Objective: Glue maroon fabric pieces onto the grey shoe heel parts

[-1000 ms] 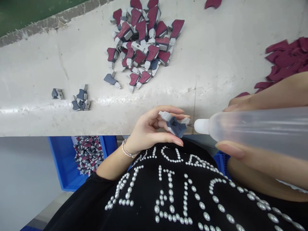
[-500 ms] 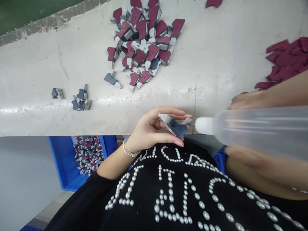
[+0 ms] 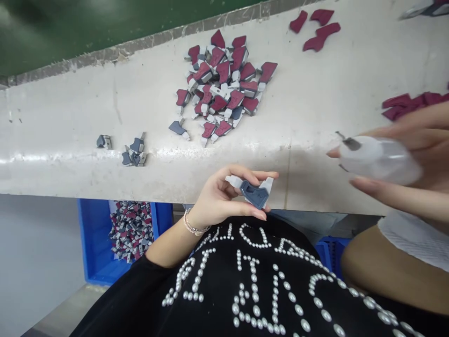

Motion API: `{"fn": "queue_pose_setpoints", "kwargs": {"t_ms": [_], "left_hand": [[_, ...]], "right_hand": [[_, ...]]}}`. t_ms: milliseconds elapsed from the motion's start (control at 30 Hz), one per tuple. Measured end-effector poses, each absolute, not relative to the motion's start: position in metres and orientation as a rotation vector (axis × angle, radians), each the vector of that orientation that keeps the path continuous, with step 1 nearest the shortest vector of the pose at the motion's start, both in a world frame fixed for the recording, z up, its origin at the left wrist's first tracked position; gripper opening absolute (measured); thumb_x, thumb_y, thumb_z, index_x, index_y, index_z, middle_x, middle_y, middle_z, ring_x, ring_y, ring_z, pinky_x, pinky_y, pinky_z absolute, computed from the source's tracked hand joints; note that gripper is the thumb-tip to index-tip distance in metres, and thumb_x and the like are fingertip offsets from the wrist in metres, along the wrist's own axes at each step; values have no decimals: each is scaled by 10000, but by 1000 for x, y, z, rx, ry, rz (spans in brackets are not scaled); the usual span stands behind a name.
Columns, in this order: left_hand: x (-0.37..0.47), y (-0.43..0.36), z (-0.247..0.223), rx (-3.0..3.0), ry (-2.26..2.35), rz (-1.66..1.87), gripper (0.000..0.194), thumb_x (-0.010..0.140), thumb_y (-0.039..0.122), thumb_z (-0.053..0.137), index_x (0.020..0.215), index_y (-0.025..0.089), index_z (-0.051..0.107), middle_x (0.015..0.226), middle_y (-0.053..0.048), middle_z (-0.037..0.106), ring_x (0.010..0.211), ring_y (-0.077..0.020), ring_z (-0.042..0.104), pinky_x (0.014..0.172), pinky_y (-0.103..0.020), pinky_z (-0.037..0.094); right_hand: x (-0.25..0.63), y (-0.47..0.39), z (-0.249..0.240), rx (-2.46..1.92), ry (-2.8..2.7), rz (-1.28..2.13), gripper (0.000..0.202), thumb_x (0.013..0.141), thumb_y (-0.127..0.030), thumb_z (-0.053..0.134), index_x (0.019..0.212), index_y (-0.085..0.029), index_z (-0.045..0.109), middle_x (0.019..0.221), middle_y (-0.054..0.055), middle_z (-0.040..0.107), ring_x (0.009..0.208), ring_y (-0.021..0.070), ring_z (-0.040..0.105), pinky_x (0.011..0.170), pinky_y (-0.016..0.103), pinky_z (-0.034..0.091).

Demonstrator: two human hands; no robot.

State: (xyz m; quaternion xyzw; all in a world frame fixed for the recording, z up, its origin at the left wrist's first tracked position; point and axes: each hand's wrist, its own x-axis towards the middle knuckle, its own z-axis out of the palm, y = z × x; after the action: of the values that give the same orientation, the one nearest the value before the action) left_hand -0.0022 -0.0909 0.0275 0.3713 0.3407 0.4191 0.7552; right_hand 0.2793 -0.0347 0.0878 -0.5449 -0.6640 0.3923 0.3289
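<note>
Between the thumb and fingers of my left hand (image 3: 224, 194) is a small plastic part (image 3: 255, 194), with a slate-blue recessed face turned up and pale grey ends. My right hand (image 3: 428, 140), at the right and somewhat blurred, grips a translucent squeeze bottle (image 3: 398, 161). Its white cap and thin dark nozzle point left, well apart from the plastic part. Beyond my left hand lies a heap of similar parts (image 3: 222, 86), most topped with maroon pieces. A bare slate-blue part (image 3: 178, 127) rests at the heap's near edge.
Several bare parts (image 3: 135, 152) lie left on the pale worktable (image 3: 150, 112). Loose maroon pieces (image 3: 322, 30) are at the back right, and a maroon pile (image 3: 414, 103) sits beyond my right hand. Below the table's edge, a blue bin (image 3: 93, 243) holds many parts.
My right hand has drawn the bottle right, away from the part, and its nozzle has swung. My left hand keeps the part, its recessed face now turned more toward me. The view has shifted.
</note>
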Motion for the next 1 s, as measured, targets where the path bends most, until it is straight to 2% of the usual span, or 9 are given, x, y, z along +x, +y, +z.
{"fn": "queue_pose_setpoints", "kwargs": {"t_ms": [100, 167, 300, 500, 567, 667, 767, 867, 1000], "left_hand": [[-5, -91, 29, 791, 737, 904, 434, 707, 163, 924, 1015, 210, 622, 1325, -86, 739, 848, -197, 813, 702, -278, 690], [-6, -91, 30, 790, 747, 901, 447, 697, 154, 929, 1017, 204, 621, 1328, -91, 739, 804, -186, 811, 706, -274, 688], [-8, -91, 31, 804, 770, 942, 455, 673, 100, 927, 1009, 202, 637, 1297, -82, 754, 814, -172, 805, 691, -237, 671], [-10, -90, 29, 801, 853, 952, 448, 677, 81, 915, 1014, 204, 646, 1281, -76, 757, 772, -147, 794, 721, -239, 680], [-11, -89, 28, 790, 889, 952, 431, 698, 79, 901, 1026, 216, 657, 1293, -65, 755, 783, -130, 789, 728, -222, 678], [-9, -87, 25, 782, 912, 956, 405, 716, 77, 887, 1026, 218, 668, 1288, -66, 760, 748, -103, 774, 712, -194, 668], [-5, -84, 22, 787, 931, 929, 382, 726, 114, 890, 1024, 201, 668, 1290, -96, 757, 722, -102, 765, 718, -212, 674], [2, -82, 21, 795, 912, 907, 381, 722, 150, 901, 1015, 195, 661, 1307, -110, 746, 735, -105, 759, 727, -229, 677], [9, -80, 24, 802, 898, 930, 381, 724, 162, 901, 1006, 204, 648, 1295, -89, 749, 671, -78, 722, 672, -212, 651]], "right_hand": [[253, -24, 76, -1331, -1773, 1155, 370, 810, -417, 837, 1123, -271, 705, 1125, 75, 727, 1045, 290, 691, 962, 534, 556], [239, -16, 63, -1298, -1786, 1228, 349, 866, -411, 783, 1159, -270, 657, 1210, 54, 724, 1149, 291, 677, 1006, 514, 559], [220, -5, 34, -1362, -1833, 1260, 402, 876, -451, 758, 1155, -286, 520, 1307, 32, 703, 1174, 285, 681, 956, 475, 594], [240, -5, 26, -1467, -1968, 1096, 612, 831, -560, 766, 1327, -292, 527, 1384, 49, 646, 1198, 298, 649, 960, 478, 576], [271, -8, 35, -1603, -1988, 910, 572, 829, -606, 754, 1283, -293, 600, 1279, 68, 684, 1114, 325, 660, 924, 520, 556], [320, -16, 49, -1803, -2036, 723, 418, 832, -672, 716, 990, -285, 704, 951, 92, 722, 839, 330, 654, 713, 517, 511], [344, -24, 55, -1811, -2132, 791, 409, 856, -702, 672, 878, -294, 692, 824, 90, 701, 734, 307, 620, 607, 466, 458], [327, -26, 47, -1746, -2115, 851, 379, 876, -631, 696, 1015, -279, 694, 926, 93, 716, 796, 302, 642, 694, 486, 511], [260, -8, 25, -1528, -2081, 953, 548, 848, -556, 739, 1262, -214, 634, 1257, 118, 673, 1117, 353, 620, 1002, 567, 495]]}}
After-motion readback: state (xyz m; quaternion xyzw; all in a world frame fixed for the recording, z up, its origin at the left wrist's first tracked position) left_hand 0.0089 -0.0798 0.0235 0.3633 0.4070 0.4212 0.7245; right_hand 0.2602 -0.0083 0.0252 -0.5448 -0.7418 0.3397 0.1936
